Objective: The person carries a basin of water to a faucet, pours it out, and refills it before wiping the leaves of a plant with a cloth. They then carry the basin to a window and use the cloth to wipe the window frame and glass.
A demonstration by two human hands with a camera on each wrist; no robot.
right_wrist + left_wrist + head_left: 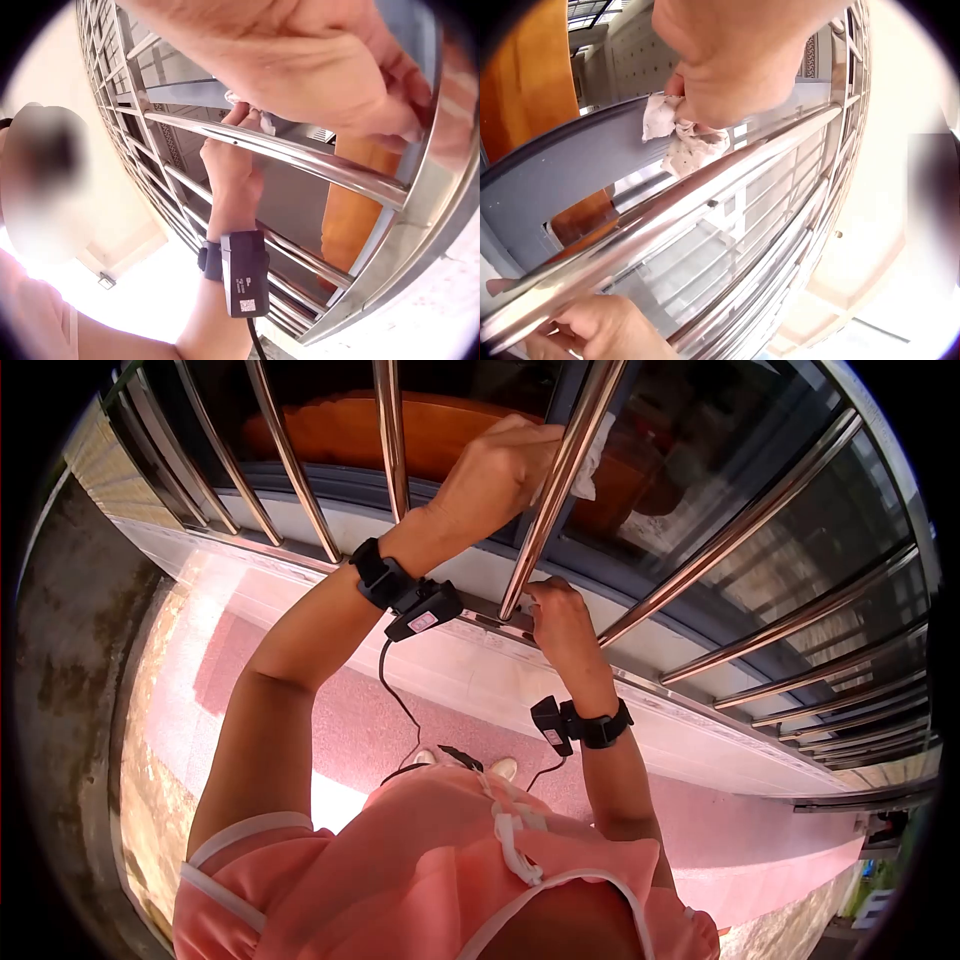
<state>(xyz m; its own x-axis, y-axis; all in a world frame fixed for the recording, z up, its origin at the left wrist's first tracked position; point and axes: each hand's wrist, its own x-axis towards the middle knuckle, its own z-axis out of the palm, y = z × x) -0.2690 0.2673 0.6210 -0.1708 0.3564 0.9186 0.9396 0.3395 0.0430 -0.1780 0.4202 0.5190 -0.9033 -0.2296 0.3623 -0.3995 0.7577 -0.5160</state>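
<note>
My left hand point(505, 465) reaches up behind a shiny metal bar point(568, 475) and pinches a crumpled white tissue point(592, 460) near the window frame. The left wrist view shows the tissue point(694, 150) with dark specks, below the left hand point(731, 64). Lower down, my right hand point(568, 625) is at the bottom end of the same bar, fingers bent. In the left wrist view the right hand point(607, 330) lies partly behind the bar point(652, 221). Whether the right fingers grip anything is hidden. Both the left hand point(229, 165) and right hand point(300, 75) appear in the right wrist view.
More metal bars point(745, 525) stand to both sides, rising from a lower rail point(635, 678). Behind them are dark glass and a grey-blue window frame point(577, 146), with an orange-brown wooden surface point(340, 432) inside. Cables hang from both wrist cameras. Pink floor point(375, 710) lies below.
</note>
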